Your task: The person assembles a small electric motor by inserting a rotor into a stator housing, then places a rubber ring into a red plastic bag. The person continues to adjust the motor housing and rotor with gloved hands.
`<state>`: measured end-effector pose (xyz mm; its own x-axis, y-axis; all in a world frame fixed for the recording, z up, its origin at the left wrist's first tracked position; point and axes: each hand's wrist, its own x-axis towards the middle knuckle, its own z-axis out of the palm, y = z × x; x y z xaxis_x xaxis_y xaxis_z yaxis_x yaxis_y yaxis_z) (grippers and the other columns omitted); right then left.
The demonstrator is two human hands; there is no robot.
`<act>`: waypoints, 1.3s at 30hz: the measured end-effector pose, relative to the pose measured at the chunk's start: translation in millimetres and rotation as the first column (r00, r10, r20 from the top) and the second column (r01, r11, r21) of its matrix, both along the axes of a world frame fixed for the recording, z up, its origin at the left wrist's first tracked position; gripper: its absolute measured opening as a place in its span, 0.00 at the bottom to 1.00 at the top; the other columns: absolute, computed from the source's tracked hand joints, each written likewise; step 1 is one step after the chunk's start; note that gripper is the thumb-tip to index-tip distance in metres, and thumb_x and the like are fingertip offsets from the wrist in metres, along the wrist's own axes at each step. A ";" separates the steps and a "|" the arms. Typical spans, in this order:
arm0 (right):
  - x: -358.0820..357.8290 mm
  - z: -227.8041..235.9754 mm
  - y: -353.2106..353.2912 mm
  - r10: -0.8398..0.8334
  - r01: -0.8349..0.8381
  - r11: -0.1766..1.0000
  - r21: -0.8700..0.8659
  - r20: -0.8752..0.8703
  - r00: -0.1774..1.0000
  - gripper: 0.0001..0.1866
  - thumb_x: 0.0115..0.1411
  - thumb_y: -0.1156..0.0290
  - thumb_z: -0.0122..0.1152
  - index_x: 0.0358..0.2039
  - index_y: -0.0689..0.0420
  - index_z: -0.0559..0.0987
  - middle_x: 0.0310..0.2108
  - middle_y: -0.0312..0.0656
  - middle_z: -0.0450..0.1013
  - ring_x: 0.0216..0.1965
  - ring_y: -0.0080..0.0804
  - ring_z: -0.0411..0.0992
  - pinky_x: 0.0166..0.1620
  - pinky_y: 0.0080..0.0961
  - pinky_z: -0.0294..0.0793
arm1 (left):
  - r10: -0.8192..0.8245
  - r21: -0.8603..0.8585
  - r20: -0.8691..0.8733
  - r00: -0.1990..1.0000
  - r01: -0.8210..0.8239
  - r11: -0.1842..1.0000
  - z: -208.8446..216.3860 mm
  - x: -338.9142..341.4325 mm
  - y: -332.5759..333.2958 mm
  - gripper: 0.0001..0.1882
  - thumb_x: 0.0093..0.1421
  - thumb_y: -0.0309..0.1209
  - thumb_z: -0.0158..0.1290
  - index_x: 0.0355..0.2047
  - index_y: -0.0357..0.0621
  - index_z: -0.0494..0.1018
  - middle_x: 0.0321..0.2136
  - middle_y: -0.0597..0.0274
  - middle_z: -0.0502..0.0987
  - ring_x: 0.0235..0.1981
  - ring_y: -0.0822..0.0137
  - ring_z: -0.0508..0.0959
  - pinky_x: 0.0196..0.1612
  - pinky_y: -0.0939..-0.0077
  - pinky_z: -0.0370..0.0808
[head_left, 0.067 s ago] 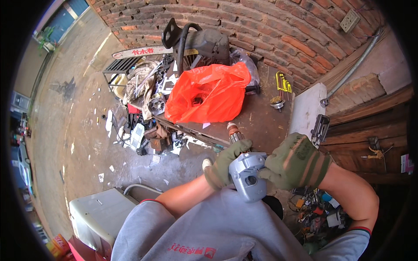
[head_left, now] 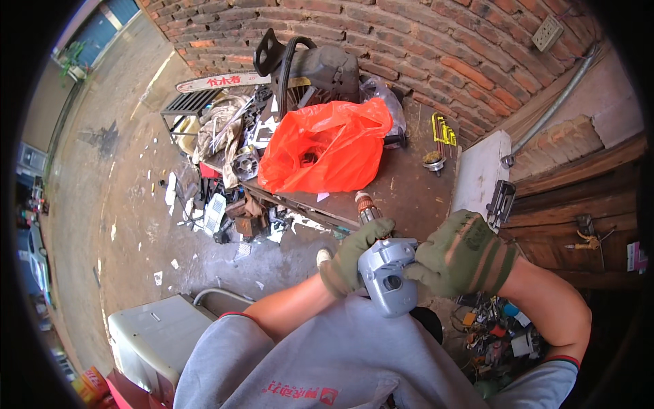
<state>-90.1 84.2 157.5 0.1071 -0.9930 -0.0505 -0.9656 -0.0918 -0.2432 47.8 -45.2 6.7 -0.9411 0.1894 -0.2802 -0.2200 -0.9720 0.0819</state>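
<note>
A grey metal gear housing [head_left: 390, 290] with a round opening is held in front of my chest. From its far end sticks out a motor armature [head_left: 366, 206] with a copper-coloured commutator. My left hand [head_left: 357, 255], in a green work glove, is closed around the join of the armature and the housing. On the other side, my gloved right hand [head_left: 460, 255] is curled shut with its fingers against the housing's right edge. Its palm is hidden, so anything small inside cannot be seen. Beyond my hands, an open red plastic bag [head_left: 327, 150] sits on the workbench [head_left: 409, 198].
A chainsaw [head_left: 320, 71] lies behind the bag by the brick wall [head_left: 402, 34]. Yellow-held hex keys [head_left: 444, 129] and a small round metal part [head_left: 433, 161] lie at the bench's right. Scrap parts [head_left: 248, 217] clutter the floor at left; a white box-like cabinet [head_left: 153, 334] stands nearer.
</note>
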 end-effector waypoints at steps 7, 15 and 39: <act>1.5 1.1 4.4 -0.104 0.105 0.995 0.002 -0.035 0.994 0.21 0.55 0.50 0.70 0.18 0.54 0.79 0.15 0.45 0.72 0.19 0.49 0.73 0.26 0.48 0.70 | 0.031 0.091 -0.162 0.986 -0.017 0.996 -1.1 -5.2 -6.0 0.18 0.73 0.43 0.47 0.38 0.42 0.78 0.34 0.58 0.83 0.32 0.66 0.82 0.37 0.69 0.80; -5.8 -6.2 8.7 -0.145 0.141 0.989 0.048 0.081 0.986 0.25 0.57 0.44 0.65 0.20 0.56 0.82 0.16 0.50 0.74 0.18 0.54 0.73 0.29 0.52 0.71 | 0.042 0.116 -0.121 0.992 -0.027 0.993 9.0 -4.2 -6.7 0.18 0.72 0.43 0.48 0.38 0.42 0.78 0.33 0.57 0.83 0.33 0.64 0.83 0.39 0.65 0.80; 7.4 -12.0 6.8 -0.118 0.155 0.968 -0.197 0.189 0.975 0.25 0.55 0.52 0.71 0.12 0.54 0.73 0.12 0.49 0.67 0.14 0.50 0.70 0.21 0.44 0.67 | -0.003 -0.004 -0.102 0.995 0.003 1.000 11.0 2.4 -13.2 0.14 0.71 0.35 0.46 0.42 0.39 0.77 0.35 0.55 0.83 0.35 0.67 0.82 0.42 0.70 0.80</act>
